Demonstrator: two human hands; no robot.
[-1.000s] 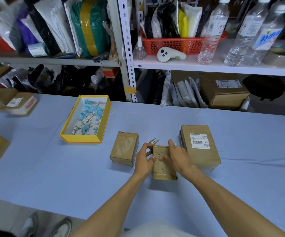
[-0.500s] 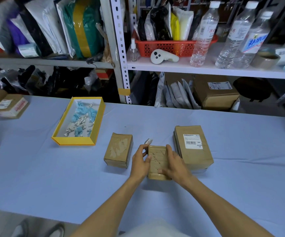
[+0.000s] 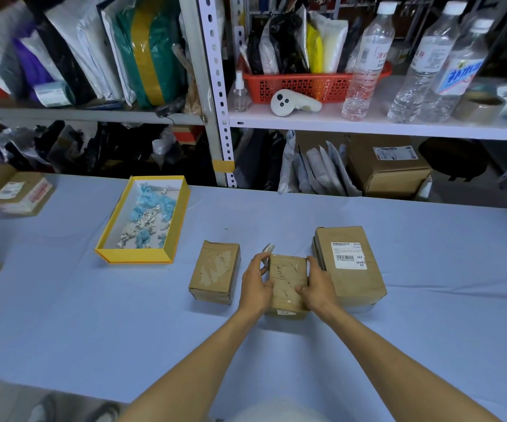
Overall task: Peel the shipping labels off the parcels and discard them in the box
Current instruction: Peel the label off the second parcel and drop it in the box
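Both hands grasp the middle parcel (image 3: 287, 278) on the table (image 3: 94, 315): the left hand (image 3: 256, 283) curls round its left edge and the right hand (image 3: 317, 284) round its right edge, thumbs on top. A white label scrap (image 3: 268, 248) juts up at the left fingertips; whether it is pinched cannot be told. A bare parcel (image 3: 215, 271) lies just left, a labelled parcel (image 3: 349, 266) just right, and the yellow box (image 3: 136, 258), holding crumpled scraps (image 3: 145, 217), sits farther left.
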